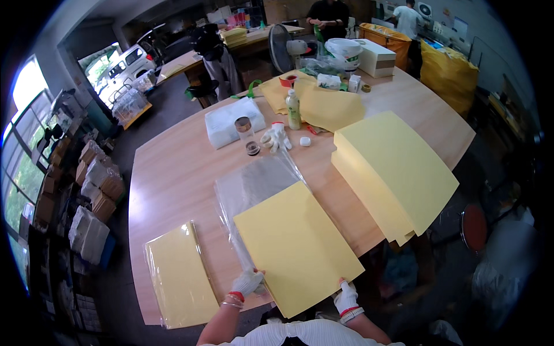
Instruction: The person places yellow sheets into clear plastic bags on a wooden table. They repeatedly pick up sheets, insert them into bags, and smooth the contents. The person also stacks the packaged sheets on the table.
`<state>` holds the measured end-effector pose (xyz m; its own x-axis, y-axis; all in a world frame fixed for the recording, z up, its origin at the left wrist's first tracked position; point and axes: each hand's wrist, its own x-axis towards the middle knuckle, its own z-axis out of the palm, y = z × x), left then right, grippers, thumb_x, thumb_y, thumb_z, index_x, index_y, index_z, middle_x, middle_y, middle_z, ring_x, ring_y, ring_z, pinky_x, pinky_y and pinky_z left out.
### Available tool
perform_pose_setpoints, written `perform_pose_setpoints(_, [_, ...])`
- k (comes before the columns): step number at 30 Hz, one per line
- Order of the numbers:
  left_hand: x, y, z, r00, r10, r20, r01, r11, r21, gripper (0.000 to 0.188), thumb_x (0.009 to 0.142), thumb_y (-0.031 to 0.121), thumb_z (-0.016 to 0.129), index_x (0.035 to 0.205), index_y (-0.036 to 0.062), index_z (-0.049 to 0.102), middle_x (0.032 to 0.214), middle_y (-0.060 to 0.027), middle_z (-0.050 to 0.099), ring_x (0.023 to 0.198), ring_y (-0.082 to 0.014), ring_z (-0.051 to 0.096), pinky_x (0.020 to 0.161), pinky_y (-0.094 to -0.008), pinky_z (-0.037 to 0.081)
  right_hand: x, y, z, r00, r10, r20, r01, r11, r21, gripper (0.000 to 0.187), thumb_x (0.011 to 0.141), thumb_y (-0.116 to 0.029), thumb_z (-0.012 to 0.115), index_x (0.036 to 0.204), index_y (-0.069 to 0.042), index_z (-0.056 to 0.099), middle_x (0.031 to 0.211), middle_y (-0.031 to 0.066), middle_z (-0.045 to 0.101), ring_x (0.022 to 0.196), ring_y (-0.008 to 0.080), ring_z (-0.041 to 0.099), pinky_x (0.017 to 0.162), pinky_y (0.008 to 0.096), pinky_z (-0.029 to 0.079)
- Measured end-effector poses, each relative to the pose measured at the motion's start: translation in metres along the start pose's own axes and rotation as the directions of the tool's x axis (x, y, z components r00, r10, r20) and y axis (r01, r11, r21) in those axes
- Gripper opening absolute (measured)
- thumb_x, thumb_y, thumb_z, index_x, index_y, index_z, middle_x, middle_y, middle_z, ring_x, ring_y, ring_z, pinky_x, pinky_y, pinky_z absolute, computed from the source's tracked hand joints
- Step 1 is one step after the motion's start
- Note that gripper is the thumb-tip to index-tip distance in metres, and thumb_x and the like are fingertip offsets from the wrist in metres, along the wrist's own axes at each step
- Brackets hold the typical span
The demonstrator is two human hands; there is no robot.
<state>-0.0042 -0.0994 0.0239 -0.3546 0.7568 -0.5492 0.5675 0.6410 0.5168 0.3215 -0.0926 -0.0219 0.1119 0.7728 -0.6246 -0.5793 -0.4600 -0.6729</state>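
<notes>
We are holding the yellow sheets point(297, 245) partly over clear sleeves point(254, 173) on the surface point(167, 190), left grip point(249, 282) pinching their left edge, right grip point(347, 296) their near right corner; we should be keeping edges flush.

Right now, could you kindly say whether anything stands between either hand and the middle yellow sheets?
Nothing visible stands between the right hand and the middle yellow sheets, at their near right corner. The left hand is at their left edge; whether clear plastic comes between there is hard to tell.
</notes>
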Motion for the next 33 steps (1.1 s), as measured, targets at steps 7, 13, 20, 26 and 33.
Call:
perform_pose_setpoints(7, [0.092,0.077,-0.091,0.811,0.551,-0.195,-0.505,0.829,0.242,0.041,0.08,0.032,0.061,0.11,0.0066,0.053,0.097,-0.0195,0.063,0.092,-0.037,0.06,0.076,-0.0439,0.048,-0.02,-0.017,0.03,0.957,-0.281,-0.074,0.265,0.948,-0.178,0.039,0.082,-0.003,0.061,0.118,-0.002,0.047,0.105,0.0059,0.057,0.088,0.0153,0.056,0.074,0.0275,0.047])
perform_pose_setpoints(13, [0.207,0.17,-0.096,0.807,0.587,0.061,-0.59,0.8,0.111,0.051,0.08,0.037,0.062,0.118,0.0052,0.052,0.116,-0.0157,0.059,0.108,-0.0316,0.055,0.091,-0.0359,0.042,-0.046,-0.037,0.062,0.797,-0.592,0.122,0.573,0.676,-0.462,0.043,0.081,-0.003,0.059,0.121,0.0,0.045,0.106,0.0065,0.057,0.092,0.0143,0.055,0.079,0.0278,0.045])
perform_pose_setpoints(20, [0.275,0.202,-0.089,0.674,0.513,0.532,-0.559,0.825,-0.087,0.048,0.08,0.037,0.064,0.116,0.0047,0.056,0.099,-0.0027,0.062,0.085,-0.0109,0.054,0.075,-0.0258,0.043,-0.08,-0.045,0.077,0.678,-0.699,0.227,0.672,0.464,-0.577,0.044,0.077,-0.016,0.07,0.113,0.0,0.052,0.099,0.0097,0.063,0.088,0.0169,0.06,0.075,0.0287,0.047])
perform_pose_setpoints(26, [0.267,0.183,-0.106,0.583,0.636,0.505,-0.447,0.77,-0.455,0.033,0.078,0.016,0.067,0.107,0.003,0.061,0.094,0.0004,0.062,0.084,-0.0081,0.055,0.073,-0.0242,0.044,-0.094,-0.06,0.077,0.674,-0.692,0.259,0.651,0.392,-0.65,0.054,0.073,-0.026,0.076,0.114,0.0,0.052,0.096,0.0101,0.064,0.085,0.018,0.063,0.076,0.0301,0.049])
perform_pose_setpoints(33, [0.13,0.155,-0.223,0.644,0.752,0.138,-0.44,0.512,-0.738,0.028,0.076,0.003,0.068,0.103,0.0049,0.058,0.091,0.0,0.06,0.085,-0.008,0.055,0.077,-0.0268,0.046,-0.099,-0.097,0.03,0.216,-0.888,0.407,0.574,-0.222,-0.788,0.052,0.076,-0.026,0.073,0.116,-0.001,0.051,0.096,0.0122,0.063,0.084,0.0222,0.063,0.076,0.0317,0.05])
